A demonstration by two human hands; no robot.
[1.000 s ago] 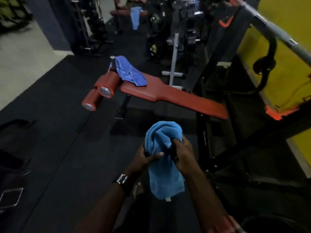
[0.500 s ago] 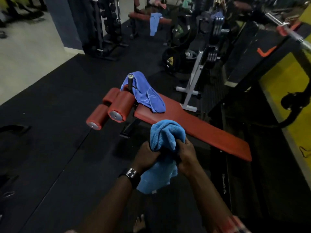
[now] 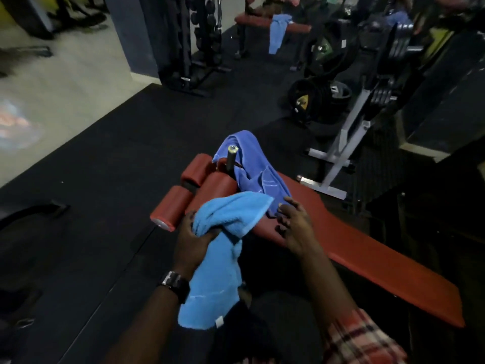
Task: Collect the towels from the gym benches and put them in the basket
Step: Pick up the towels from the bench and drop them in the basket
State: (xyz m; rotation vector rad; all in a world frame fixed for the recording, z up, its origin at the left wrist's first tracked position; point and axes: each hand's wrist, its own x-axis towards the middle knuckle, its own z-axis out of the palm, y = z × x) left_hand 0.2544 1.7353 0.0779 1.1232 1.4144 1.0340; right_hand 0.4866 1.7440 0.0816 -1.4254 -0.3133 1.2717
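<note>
Black rubber floor (image 3: 126, 158) runs under the slanted red desk (image 3: 367, 261) before me, a dumbbell rack (image 3: 199, 40) behind. My left hand (image 3: 194, 241) grips a light blue towel (image 3: 217, 279) that hangs below it. My right hand (image 3: 296, 227), fingers spread and holding nothing, is just beside a darker blue towel (image 3: 252, 166) draped on the desk. Three towels in all: the third towel (image 3: 277, 35) hangs off a far red desk (image 3: 252, 21).
</note>
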